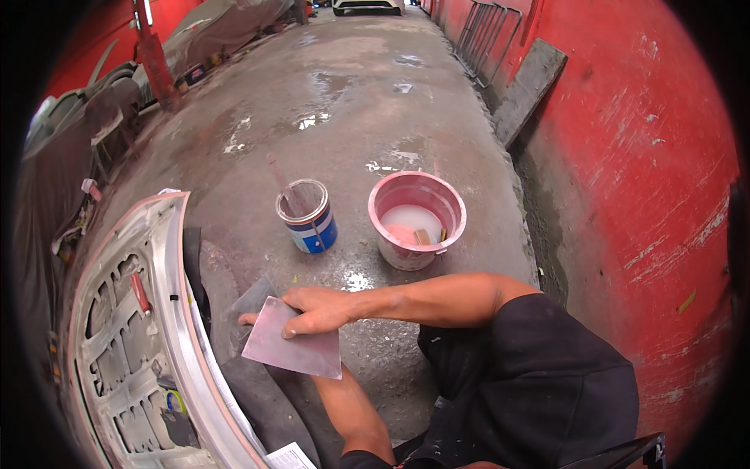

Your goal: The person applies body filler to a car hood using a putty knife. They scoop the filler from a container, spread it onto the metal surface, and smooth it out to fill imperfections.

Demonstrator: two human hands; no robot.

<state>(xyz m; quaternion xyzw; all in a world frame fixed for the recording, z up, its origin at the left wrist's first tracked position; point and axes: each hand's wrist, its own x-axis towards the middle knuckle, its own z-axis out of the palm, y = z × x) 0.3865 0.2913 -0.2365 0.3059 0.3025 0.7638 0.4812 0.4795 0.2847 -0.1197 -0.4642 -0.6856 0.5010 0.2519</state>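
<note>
From the right, my right arm reaches across, and my right hand (322, 309) pinches a flat, pinkish-grey square sheet (293, 344) with the thumb on top. Beneath that sheet my left forearm comes up from the lower edge. Most of my left hand (248, 319) is hidden; only a fingertip shows, against a second, grey flat sheet (253, 298) that it seems to grip. What the sheets are made of is unclear. Ahead stand an open blue-and-white can (315, 234) with a stick in it and a pink bucket (458, 205) of cloudy liquid with a block inside.
A bare metal car panel (187, 313) lies at left, bearing a red-handled tool (140, 292) and a green tape roll (175, 402). A red wall (641, 180) runs along the right, with a board (531, 92) and metal frame (490, 39) leaning there. The concrete floor has wet patches.
</note>
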